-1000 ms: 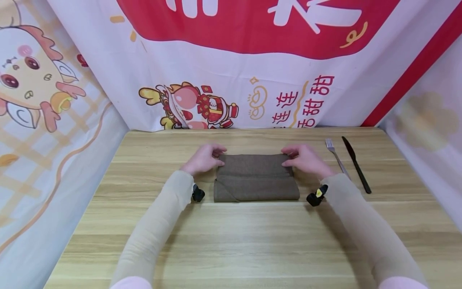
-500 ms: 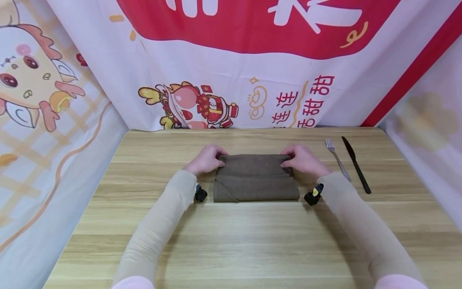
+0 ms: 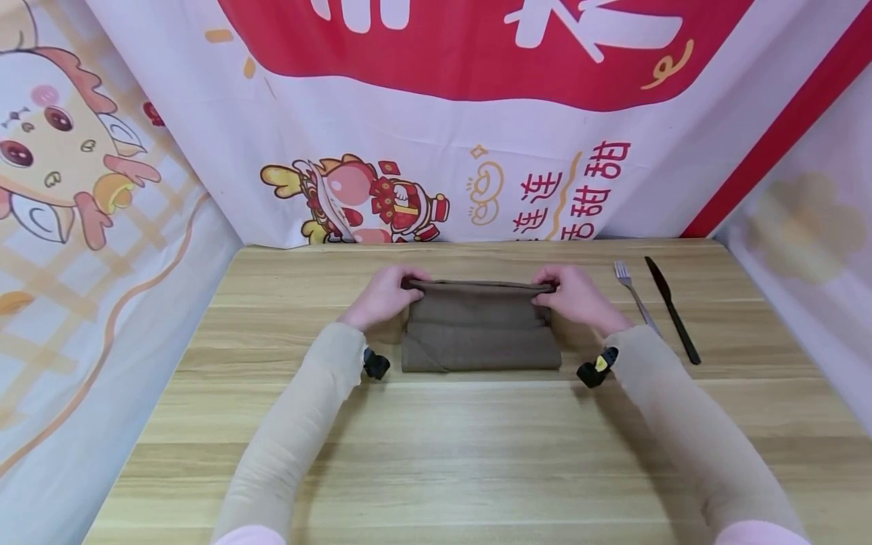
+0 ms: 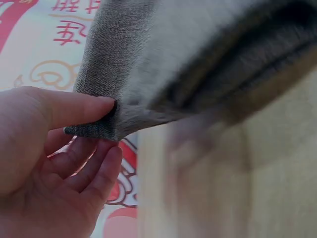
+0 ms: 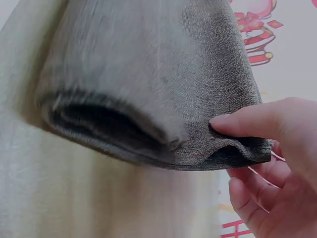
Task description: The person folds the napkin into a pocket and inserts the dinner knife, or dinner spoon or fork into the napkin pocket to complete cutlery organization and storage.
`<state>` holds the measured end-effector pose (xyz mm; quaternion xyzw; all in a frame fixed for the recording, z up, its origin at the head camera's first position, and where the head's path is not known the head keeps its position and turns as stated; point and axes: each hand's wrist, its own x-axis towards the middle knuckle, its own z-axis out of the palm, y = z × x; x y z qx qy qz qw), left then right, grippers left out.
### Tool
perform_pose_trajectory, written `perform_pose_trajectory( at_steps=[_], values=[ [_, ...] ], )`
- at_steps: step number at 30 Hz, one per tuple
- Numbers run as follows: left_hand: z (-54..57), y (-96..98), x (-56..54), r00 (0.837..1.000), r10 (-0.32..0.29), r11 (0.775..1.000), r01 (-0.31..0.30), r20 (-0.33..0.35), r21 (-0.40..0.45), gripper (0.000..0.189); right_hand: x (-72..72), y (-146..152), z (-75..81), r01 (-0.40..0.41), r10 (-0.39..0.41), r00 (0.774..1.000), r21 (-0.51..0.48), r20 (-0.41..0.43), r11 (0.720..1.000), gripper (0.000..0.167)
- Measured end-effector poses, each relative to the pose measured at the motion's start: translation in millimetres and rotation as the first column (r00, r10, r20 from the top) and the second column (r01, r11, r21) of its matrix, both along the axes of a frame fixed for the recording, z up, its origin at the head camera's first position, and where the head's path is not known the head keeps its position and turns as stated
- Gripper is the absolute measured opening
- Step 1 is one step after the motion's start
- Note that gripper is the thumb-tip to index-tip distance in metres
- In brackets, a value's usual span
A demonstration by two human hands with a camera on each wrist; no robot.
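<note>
At far left corner of brown cloth [image 3: 484,348], left hand [image 3: 387,297]: thumb and fingers pinching it. At far right corner, right hand [image 3: 575,297]: same pinch. Cloth over middle of table [image 3: 477,454], toward far side; near part rolled, ends hollow. Right of right hand: fork [image 3: 632,289], then black knife [image 3: 671,306] just beside. Beyond table: printed backdrop [image 3: 450,129].

Cloth [image 4: 148,54] partly blurred, cropped @ top, L wrist cam; big banner chars [image 3: 636,34] cropped, head cam.
</note>
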<state>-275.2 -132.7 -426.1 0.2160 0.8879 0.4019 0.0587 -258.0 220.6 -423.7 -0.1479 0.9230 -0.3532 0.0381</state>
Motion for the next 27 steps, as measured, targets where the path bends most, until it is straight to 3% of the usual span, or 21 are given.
perform_pose_trajectory(
  at_steps=[7,15,21,27],
  values=[
    [15.1,-7.7,14.1,0.999,-0.05,0.998,0.05,-0.001,0.034,0.018,16.1,1.7,19.6,-0.022,0.022,0.999,0.007,-0.043,1.0,0.013],
    [22.3,-13.8,38.2,0.993,-0.108,0.993,0.11,-0.036,0.049,0.018,38.9,5.0,24.3,-0.097,0.098,0.99,0.016,-0.097,0.995,0.014],
    [16.9,-15.6,56.8,0.986,-0.161,0.987,0.161,-0.036,-0.007,0.017,54.9,6.8,18.8,-0.138,0.143,0.98,0.046,-0.136,0.989,0.019],
    [5.3,-16.9,69.0,0.982,-0.186,0.98,0.182,-0.041,-0.083,0.017,71.5,5.8,11.5,-0.139,0.148,0.983,0.086,-0.111,0.987,0.02]
  ],
)
